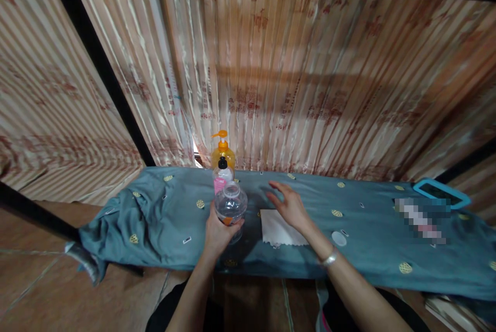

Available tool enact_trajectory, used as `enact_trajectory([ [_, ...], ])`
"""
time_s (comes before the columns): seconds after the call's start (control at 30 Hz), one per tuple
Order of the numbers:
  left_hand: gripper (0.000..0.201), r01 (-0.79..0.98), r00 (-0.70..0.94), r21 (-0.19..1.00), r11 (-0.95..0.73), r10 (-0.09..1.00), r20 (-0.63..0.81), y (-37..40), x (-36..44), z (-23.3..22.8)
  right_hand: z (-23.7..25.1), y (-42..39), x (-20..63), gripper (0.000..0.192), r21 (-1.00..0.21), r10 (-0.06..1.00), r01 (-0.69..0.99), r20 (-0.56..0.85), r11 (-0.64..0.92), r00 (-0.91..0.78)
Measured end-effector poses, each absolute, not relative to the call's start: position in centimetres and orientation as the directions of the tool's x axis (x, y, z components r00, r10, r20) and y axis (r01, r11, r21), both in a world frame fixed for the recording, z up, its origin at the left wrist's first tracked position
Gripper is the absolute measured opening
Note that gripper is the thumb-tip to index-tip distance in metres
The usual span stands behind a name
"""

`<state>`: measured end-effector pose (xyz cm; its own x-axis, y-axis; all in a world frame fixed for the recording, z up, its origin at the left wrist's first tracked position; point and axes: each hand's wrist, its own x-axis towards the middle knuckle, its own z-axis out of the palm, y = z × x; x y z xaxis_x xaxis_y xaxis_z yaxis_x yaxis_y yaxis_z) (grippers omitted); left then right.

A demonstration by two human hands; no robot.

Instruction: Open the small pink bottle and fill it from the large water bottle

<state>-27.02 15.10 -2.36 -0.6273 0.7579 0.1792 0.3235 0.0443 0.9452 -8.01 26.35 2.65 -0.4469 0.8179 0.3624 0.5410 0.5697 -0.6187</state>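
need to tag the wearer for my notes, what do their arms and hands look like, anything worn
Both forearms are bare, with no sleeves or gloves in view. The right hand has a silvery bracelet at the wrist. The left hand shows no ring, watch or band.

Clear glossy plastic bottle (231,205); matt cloth cover (368,223).

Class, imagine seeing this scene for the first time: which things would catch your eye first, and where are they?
At the centre, the left hand grips a clear plastic bottle with its mouth open, over a teal cloth. The right hand hovers, spread open, above a white paper square. Behind the bottle stands an orange pump bottle against striped curtains.
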Motion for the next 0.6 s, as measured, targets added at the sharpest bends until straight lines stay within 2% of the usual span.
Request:
enact_trajectory([
  [0.13, 0.075, 0.312, -0.621, 0.949, 0.033, 0.763, 0.177, 15.0, -27.0, -2.3, 6.8, 28.8, -15.7, 0.041, -0.534, 0.687, 0.455, 0.399, 0.713, -0.607],
  [0.2, 0.073, 0.313, -0.62, 0.949, 0.039, 0.765, 0.173, 15.0, -27.1, -2.3, 7.8, 29.8, -18.4, 0.047, -0.469, 0.619, 0.428, 0.41, 0.773, -0.669],
  [0.3, 0.068, 0.312, -0.617, 0.949, 0.046, 0.77, 0.165, 15.0, -27.1, -2.3, 8.2, 30.6, -21.0, 0.046, -0.365, 0.563, 0.437, 0.404, 0.822, -0.721],
  [0.4, 0.067, 0.312, -0.609, 0.95, 0.032, 0.774, 0.174, 15.0, -27.2, -2.3, 7.7, 30.7, -22.3, 0.041, -0.295, 0.558, 0.475, 0.383, 0.829, -0.736],
  [0.5, 0.067, 0.318, -0.605, 0.948, 0.004, 0.771, 0.2, 15.1, -27.3, -2.4, 7.2, 30.7, -23.2, 0.035, -0.306, 0.573, 0.487, 0.369, 0.818, -0.732],
  [0.6, 0.07, 0.311, -0.599, 0.95, -0.019, 0.772, 0.211, 15.2, -27.4, -2.5, 6.8, 30.8, -23.5, 0.026, -0.427, 0.641, 0.491, 0.364, 0.759, -0.676],
])
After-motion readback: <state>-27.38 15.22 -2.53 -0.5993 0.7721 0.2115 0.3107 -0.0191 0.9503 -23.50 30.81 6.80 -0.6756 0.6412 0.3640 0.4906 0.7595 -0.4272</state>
